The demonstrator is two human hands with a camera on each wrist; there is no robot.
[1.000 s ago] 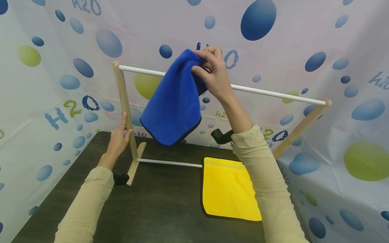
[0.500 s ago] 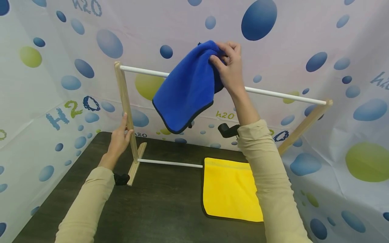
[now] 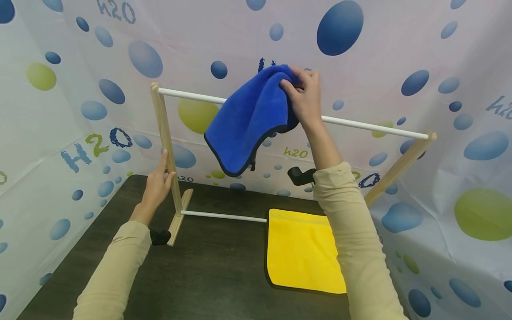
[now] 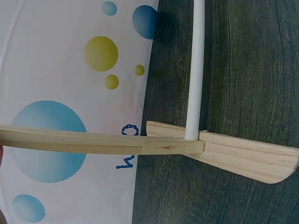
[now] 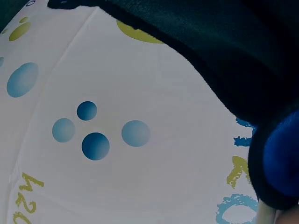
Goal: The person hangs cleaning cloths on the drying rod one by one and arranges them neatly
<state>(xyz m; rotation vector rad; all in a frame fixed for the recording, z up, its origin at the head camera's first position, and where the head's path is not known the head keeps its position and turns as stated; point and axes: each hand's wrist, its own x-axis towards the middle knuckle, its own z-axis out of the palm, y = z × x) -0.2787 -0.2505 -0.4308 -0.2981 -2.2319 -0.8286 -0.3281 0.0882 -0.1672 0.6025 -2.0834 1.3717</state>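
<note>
Okay, so the right hand [image 3: 306, 95] has a bunched bit of the blue cloth [image 3: 252, 115] pinched between thumb and fingers, and the rest hangs down to the left with its black-trimmed edge at the bottom. Cloth's up at the upper white rod [image 3: 372, 126], covering a stretch of it from the head camera. Can't really tell if it touches the rod or goes over it. The right wrist view is mostly the cloth's dark underside plus a bright blue fold right by the rod.

Left hand [image 3: 155, 186] is on the left wooden post [image 3: 162, 118], index finger stretched up along it and thumb on the other side, so a pretty light hold. That post stands on a flat wooden foot [image 3: 178, 224] on the dark worktop [image 3: 208, 275], and the lower white rod [image 3: 224, 216] runs right from there until it disappears at the left edge of a yellow cloth [image 3: 304, 253]. That one's lying flat-ish, partly behind the right sleeve [image 3: 352, 226].
</note>
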